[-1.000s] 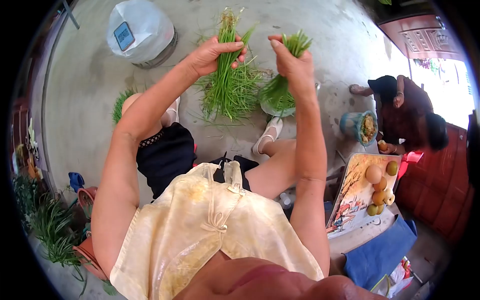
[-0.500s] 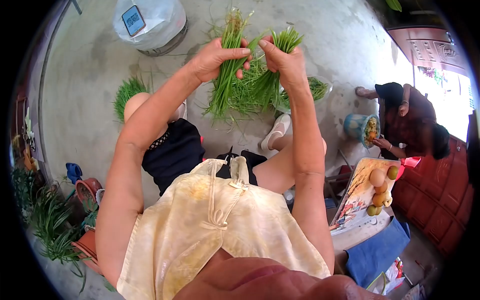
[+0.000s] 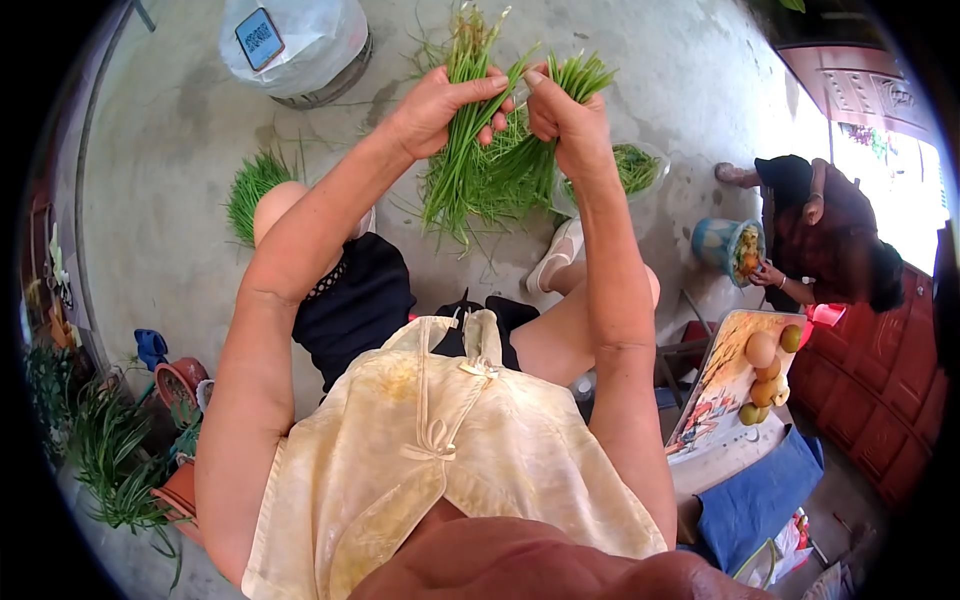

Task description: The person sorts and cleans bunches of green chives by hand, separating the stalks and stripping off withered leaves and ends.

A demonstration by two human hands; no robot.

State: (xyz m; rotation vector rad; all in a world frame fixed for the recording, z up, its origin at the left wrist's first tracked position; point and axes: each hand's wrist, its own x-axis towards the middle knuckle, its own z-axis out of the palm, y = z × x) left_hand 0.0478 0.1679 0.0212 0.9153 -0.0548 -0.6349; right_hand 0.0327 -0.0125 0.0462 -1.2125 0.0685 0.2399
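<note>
My left hand point(image 3: 440, 108) is closed round a bunch of long green stalks point(image 3: 465, 130), with pale, brownish ends at the top. Just to the right, my right hand point(image 3: 570, 115) grips a second green bunch point(image 3: 580, 75) by its upper part, thumb toward the left hand. The two hands are close together, and stalks cross the small space between them. Below them a loose green pile point(image 3: 500, 185) lies on the concrete floor. Beside it is a clear plastic bag or bowl point(image 3: 640, 172) with more greens, partly behind my right wrist.
A bucket covered in white plastic point(image 3: 300, 50) bears a phone point(image 3: 260, 38). More greens point(image 3: 258, 190) lie by my left knee. Another person point(image 3: 825, 225) bends over a blue bin point(image 3: 715, 245). A tray of round fruit point(image 3: 720, 370) and potted plants point(image 3: 180, 385) flank me.
My right hand has moved left toward my left hand, and its bunch now meets the other stalks. The bag of greens shows more. The other person's hand has reached the bin.
</note>
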